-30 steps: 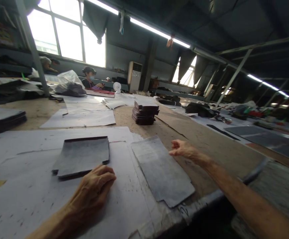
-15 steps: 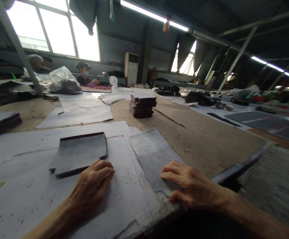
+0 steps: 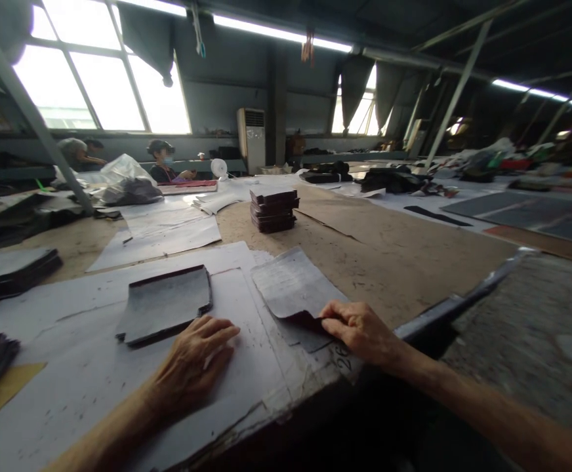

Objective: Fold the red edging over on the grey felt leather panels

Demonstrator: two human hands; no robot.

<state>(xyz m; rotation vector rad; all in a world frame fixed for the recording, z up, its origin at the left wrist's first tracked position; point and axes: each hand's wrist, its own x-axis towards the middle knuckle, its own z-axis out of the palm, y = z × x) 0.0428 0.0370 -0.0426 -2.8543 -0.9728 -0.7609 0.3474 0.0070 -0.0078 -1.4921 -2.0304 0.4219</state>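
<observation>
Between thumb and fingers, my right hand (image 3: 359,331) pinches the near edge of a grey-backed sheet (image 3: 293,282), thin and leather-like. That edge curls up and bares a dark underside; another piece seems to lie beneath it. My left hand (image 3: 200,354) rests on the white paper (image 3: 246,393) with its fingers stretched out and nothing in them. Just beyond it lies a grey piece with dark folded edges (image 3: 168,305), its lower right corner close to my fingers.
A stack of dark red folded pieces (image 3: 273,210) stands further back. Dark stacks (image 3: 10,269) and a tan card (image 3: 13,393) lie at left. The table edge (image 3: 463,295) runs along the right. Two or more people sit beyond, near a small white fan (image 3: 219,168).
My right hand has gone from lying flat on the grey-backed sheet to pinching and lifting its near edge. My left hand stays on the paper. The view has shifted slightly.
</observation>
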